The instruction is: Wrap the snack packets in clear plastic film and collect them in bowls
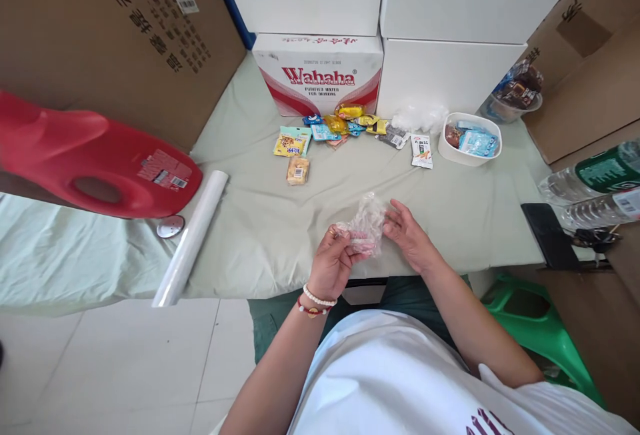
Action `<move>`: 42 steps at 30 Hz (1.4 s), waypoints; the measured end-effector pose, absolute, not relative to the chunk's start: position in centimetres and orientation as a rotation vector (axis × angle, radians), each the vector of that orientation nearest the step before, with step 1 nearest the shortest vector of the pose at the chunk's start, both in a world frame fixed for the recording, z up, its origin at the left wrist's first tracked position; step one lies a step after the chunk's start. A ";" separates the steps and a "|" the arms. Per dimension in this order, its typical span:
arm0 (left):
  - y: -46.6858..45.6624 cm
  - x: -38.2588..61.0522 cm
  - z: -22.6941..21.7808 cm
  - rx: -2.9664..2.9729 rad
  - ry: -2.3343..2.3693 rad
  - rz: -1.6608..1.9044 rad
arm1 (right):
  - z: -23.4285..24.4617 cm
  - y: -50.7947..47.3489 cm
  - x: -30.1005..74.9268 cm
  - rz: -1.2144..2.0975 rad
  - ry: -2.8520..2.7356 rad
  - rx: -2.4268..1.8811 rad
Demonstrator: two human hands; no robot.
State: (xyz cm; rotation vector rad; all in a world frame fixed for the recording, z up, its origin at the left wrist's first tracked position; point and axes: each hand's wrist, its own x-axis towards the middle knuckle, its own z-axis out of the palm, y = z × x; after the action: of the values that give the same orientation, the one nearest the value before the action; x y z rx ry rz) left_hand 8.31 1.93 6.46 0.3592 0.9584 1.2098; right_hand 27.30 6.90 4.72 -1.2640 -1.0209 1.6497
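Note:
My left hand (336,256) is closed on a crumpled piece of clear plastic wrap (369,216), held just above the table's front edge. Something pinkish shows through the film near my fingers, its kind hidden by the folds. To the right of it, my right hand (406,235) has its fingers spread, their tips close beside the wrap; whether they touch it I cannot tell. Beyond my hands lie a small yellowish packaged snack (298,171), a yellow and green snack packet (292,141) and a white snack packet (421,151).
More colourful packets (337,125) lie before the Wahaha box (320,78). A white tub (469,155) holds packets at right. A long white roll (193,238) and a red jug (100,161) lie left; plastic bottles (607,168) and a black phone-like slab (547,238) lie right.

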 end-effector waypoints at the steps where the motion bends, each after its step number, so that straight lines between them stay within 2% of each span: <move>1: 2.0 8.1 6.4 0.342 0.936 1.201 | 4.6 7.2 27.0 1.707 -0.979 -1.243; 5: 2.5 6.5 5.2 0.280 0.990 1.358 | 4.2 8.4 27.1 1.700 -0.959 -1.224; 7: 2.7 5.7 4.5 0.259 1.060 1.434 | 4.2 8.6 27.7 1.463 -1.080 -1.334; 10: 2.6 5.1 3.5 0.256 1.135 1.449 | 4.5 8.1 28.0 0.936 -1.363 -1.527; 13: 2.3 5.5 3.1 0.314 1.165 1.406 | 4.5 6.9 27.1 0.712 -1.678 -1.593; 17: 2.3 6.4 3.2 0.366 1.195 1.356 | 2.9 6.0 25.4 0.654 -2.016 -1.620; 20: 2.7 6.9 3.4 0.441 1.298 1.336 | 1.7 6.3 25.8 0.784 -2.018 -1.484; 26: 4.1 6.9 2.9 0.784 1.679 1.241 | 2.5 6.8 30.5 1.252 -1.403 -1.405; 30: 4.7 6.7 2.9 0.716 1.662 1.306 | 3.2 7.0 34.7 1.346 -1.140 -1.481; 33: 5.0 6.8 3.1 0.698 1.622 1.295 | 3.7 7.3 36.9 1.160 -1.177 -1.593; 37: 5.1 7.2 3.4 0.709 1.600 1.331 | 5.8 8.0 36.2 0.551 -1.470 -1.614; 42: 4.6 7.5 3.9 0.842 1.584 1.308 | 7.2 9.7 29.6 0.754 -2.193 -1.180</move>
State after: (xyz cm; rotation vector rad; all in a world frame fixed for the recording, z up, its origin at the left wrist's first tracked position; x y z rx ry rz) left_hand 7.50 4.57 3.86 0.8418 1.5837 1.3078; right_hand 29.60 9.67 7.22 -1.1795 -2.1930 0.7545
